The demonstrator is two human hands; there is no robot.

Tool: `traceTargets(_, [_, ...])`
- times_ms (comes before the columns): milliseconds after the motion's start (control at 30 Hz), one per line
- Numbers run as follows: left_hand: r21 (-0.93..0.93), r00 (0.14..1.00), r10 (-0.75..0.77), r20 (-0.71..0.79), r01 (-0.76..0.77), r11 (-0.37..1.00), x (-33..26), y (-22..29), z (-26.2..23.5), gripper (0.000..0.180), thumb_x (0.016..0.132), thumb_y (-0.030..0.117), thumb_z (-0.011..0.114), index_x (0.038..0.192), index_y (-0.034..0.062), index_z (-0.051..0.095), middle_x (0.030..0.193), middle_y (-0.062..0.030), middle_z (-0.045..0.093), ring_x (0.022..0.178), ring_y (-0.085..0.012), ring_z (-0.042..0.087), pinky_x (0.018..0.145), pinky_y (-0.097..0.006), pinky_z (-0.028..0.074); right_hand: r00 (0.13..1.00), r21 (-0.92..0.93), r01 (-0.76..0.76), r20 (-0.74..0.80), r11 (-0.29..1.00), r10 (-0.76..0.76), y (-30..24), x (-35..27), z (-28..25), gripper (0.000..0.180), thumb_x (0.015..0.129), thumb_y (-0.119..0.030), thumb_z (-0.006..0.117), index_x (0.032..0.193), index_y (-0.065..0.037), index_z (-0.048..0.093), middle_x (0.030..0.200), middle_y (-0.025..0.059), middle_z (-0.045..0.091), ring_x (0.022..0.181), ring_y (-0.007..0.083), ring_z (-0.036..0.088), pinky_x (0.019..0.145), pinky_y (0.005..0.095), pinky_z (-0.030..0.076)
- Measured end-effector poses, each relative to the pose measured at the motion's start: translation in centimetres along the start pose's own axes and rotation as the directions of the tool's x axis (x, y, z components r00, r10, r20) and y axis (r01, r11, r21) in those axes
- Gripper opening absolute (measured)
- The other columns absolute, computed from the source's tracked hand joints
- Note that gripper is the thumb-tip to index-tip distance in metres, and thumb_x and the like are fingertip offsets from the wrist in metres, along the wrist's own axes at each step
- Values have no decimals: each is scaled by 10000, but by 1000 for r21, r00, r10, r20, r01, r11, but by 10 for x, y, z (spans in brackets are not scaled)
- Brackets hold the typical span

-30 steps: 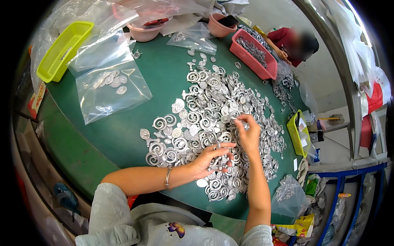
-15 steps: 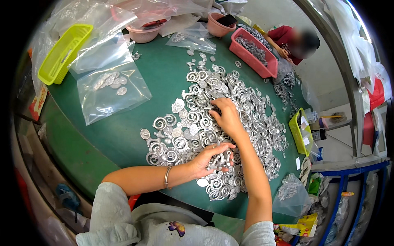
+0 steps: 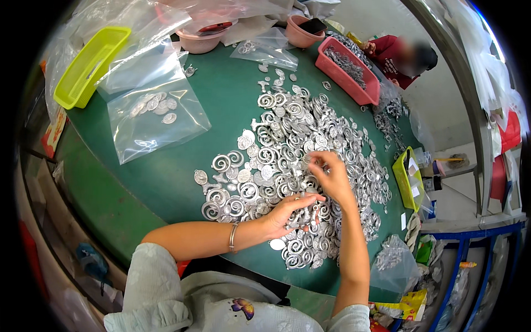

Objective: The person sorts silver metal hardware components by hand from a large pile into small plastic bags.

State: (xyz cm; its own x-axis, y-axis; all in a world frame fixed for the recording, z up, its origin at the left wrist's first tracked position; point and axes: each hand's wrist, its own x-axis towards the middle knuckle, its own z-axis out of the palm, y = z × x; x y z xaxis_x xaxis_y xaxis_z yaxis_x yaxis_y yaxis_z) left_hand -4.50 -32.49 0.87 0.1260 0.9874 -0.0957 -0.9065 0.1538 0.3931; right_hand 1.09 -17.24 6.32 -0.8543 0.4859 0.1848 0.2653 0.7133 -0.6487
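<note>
Head view: silver pieces (image 3: 302,218) inside left grip (image 3: 283,213).

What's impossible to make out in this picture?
All in the head view:
Left hand: its count of metal pieces, hidden by fingers.
Right hand: whether its fingertips grip anything; too small.
Metal pile: lower layers, buried under upper pieces.
Right pink bowl: its bottom, hidden by black object.

So the heap of trinkets (image 3: 296,110) is on the table (image 3: 166,188). Left of the heap there's a bag (image 3: 177,131) with medals (image 3: 152,104) in it, basket (image 3: 91,71) further left. Behind it, two bowls (image 3: 202,44). Behind-right, a tub (image 3: 367,97). Right, another basket (image 3: 400,185).
</note>
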Motion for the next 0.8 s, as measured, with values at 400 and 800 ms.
traceTargets(400, [71, 995, -76, 69, 71, 995, -3, 2, 3, 487, 901, 442, 468, 1214, 69, 498, 914, -61, 582, 806, -156, 589, 533, -260, 451, 954, 84, -296, -13, 951, 298, 6, -17, 4, 148, 811, -124, 626, 871, 8, 655, 651, 100, 628, 564, 165, 571, 562, 290, 445])
traceTargets(800, [-40, 981, -185, 55, 187, 981, 1, 0, -3, 430, 868, 343, 518, 1217, 95, 474, 973, -108, 552, 824, -232, 579, 538, -283, 482, 897, 331, -324, -190, 886, 399, 7, -106, -44, 262, 778, -159, 682, 1009, -55, 612, 988, 41, 622, 913, 162, 563, 832, 301, 417])
